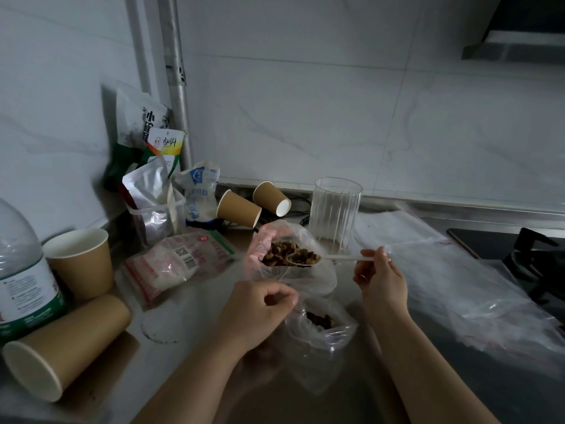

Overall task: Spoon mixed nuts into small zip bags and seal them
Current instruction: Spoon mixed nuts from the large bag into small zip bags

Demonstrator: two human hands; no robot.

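A large clear plastic bag (pixel 318 280) lies open on the steel counter, with brown mixed nuts (pixel 281 250) inside. My right hand (pixel 382 278) pinches the handle of a white plastic spoon (pixel 342 257). The spoon's bowl is loaded with nuts and sits at the big bag's mouth. Nearer to me, my left hand (pixel 256 313) pinches the rim of a small clear zip bag (pixel 321 341) and keeps it open. A few nuts lie inside the small bag.
A ribbed clear glass (pixel 334 212) stands behind the nut bag. Several paper cups (pixel 82 261) stand or lie at the left, with a water bottle (pixel 21 270), food packets (pixel 180 258) and a pack of flat clear bags (pixel 452 283). A gas hob (pixel 532 255) sits far right.
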